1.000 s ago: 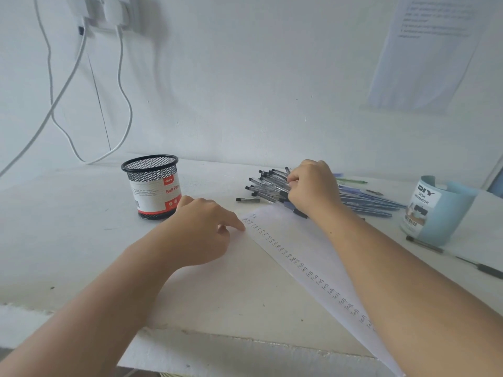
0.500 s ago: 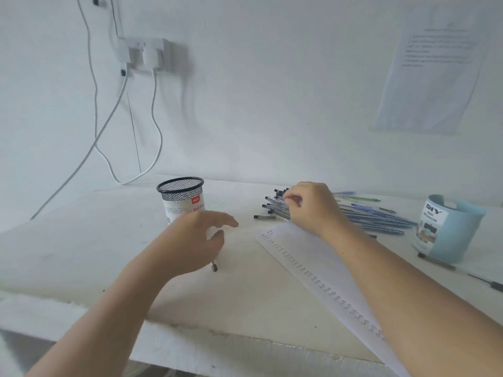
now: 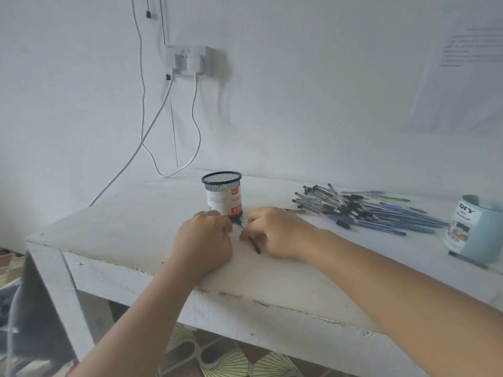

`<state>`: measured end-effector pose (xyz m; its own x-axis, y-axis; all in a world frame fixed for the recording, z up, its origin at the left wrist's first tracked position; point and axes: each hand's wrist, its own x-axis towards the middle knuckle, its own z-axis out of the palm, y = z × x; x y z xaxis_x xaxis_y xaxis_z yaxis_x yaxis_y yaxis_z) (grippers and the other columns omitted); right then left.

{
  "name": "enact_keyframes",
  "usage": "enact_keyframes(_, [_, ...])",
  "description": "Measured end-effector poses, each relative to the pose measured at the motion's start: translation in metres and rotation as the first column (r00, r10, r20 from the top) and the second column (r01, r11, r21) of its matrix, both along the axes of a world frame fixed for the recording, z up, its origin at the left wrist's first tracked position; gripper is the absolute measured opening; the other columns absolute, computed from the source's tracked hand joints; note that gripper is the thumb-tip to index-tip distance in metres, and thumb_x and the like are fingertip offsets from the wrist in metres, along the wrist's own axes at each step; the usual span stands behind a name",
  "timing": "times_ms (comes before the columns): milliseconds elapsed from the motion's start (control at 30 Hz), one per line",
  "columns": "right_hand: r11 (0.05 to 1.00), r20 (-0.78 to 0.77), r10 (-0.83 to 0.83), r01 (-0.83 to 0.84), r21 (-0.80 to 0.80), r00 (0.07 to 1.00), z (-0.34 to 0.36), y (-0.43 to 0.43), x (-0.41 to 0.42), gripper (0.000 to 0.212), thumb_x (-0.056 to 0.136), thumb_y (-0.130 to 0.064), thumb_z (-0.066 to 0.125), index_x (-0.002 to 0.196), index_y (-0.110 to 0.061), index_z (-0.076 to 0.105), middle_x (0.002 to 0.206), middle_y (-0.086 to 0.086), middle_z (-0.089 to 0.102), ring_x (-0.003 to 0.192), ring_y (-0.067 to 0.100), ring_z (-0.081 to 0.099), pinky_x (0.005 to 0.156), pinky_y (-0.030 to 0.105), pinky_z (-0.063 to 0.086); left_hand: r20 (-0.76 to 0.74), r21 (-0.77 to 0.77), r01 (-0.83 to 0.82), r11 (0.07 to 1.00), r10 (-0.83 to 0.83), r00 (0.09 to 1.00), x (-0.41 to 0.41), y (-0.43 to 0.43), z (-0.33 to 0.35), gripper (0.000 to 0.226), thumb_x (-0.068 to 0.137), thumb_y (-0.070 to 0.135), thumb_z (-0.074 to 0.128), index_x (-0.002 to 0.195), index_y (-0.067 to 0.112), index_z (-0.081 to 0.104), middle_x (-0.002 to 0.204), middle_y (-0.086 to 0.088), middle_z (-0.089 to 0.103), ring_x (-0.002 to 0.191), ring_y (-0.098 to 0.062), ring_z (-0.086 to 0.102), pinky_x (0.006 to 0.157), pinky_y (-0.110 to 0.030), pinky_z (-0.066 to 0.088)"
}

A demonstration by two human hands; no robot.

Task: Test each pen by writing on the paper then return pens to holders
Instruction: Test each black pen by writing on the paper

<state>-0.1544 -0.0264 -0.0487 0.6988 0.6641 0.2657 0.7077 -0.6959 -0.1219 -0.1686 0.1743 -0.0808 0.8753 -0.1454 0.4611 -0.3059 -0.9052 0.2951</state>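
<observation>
A dark pen lies slanted just above the white table, between my two hands. My right hand grips its barrel with curled fingers. My left hand has its fingers curled too and pinches the pen's thin far end, right in front of the black mesh holder. A pile of several black and blue pens lies to the right. The light blue holder stands at the far right. The paper is hard to tell from the white table here.
A single dark pen lies in front of the blue holder, and a short one lies left of the pile. White cables hang from a wall socket down to the table's back. The table's left edge is near my left arm.
My right hand left the pen pile and moved left to the pen that lay under my left hand. Both hands now hold it. The view has swung left.
</observation>
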Motion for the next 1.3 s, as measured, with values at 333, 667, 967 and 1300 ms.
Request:
enact_keyframes(333, [0.900,-0.009,-0.034,0.035,0.434,0.999,0.016,-0.038,-0.009,0.019,0.088,0.002,0.070,0.092,-0.016,0.075,0.090,-0.008,0.066,0.079,0.004,0.060,0.073,0.021,0.047,-0.010,0.076,0.067,0.995,-0.067,0.998,-0.004,-0.008,0.004,0.025,0.088,0.032,0.050,0.099,0.028,0.071,0.099,0.010,0.066,0.099,-0.021,0.060,0.077,-0.035,0.052])
enact_keyframes(667, [0.127,-0.490,0.253,0.474,0.872,0.834,0.067,-0.088,-0.008,0.008,0.081,-0.020,0.049,0.083,-0.014,0.053,0.060,0.004,0.035,0.051,0.019,0.024,0.052,0.029,0.026,-0.120,0.029,0.337,0.941,-0.332,0.936,0.013,-0.091,0.033,0.039,0.092,0.043,0.054,0.126,0.029,0.069,0.124,0.010,0.070,0.115,-0.016,0.064,0.098,-0.036,0.053])
enact_keyframes(967, [0.214,-0.604,0.349,0.566,0.796,0.717,0.067,-0.116,0.009,0.057,0.081,-0.057,0.054,0.058,-0.008,0.038,0.056,0.003,0.020,0.054,0.019,0.011,0.057,0.036,0.009,-0.219,0.085,0.346,0.934,-0.321,0.921,0.033,-0.094,0.016,0.040,0.093,0.028,0.049,0.124,0.042,0.070,0.125,0.012,0.071,0.107,-0.018,0.064,0.095,-0.034,0.054])
enact_keyframes(1300, [0.124,-0.544,0.373,0.541,0.832,0.752,0.041,-0.108,0.023,0.048,0.092,-0.029,0.067,0.048,-0.020,0.049,0.067,0.006,0.040,0.062,0.021,0.034,0.056,0.031,0.025,-0.149,0.104,0.334,0.937,-0.318,0.936,0.032,-0.100,0.018,0.041,0.093,0.020,0.048,0.119,0.039,0.072,0.120,0.007,0.071,0.101,-0.019,0.063,0.085,-0.029,0.051])
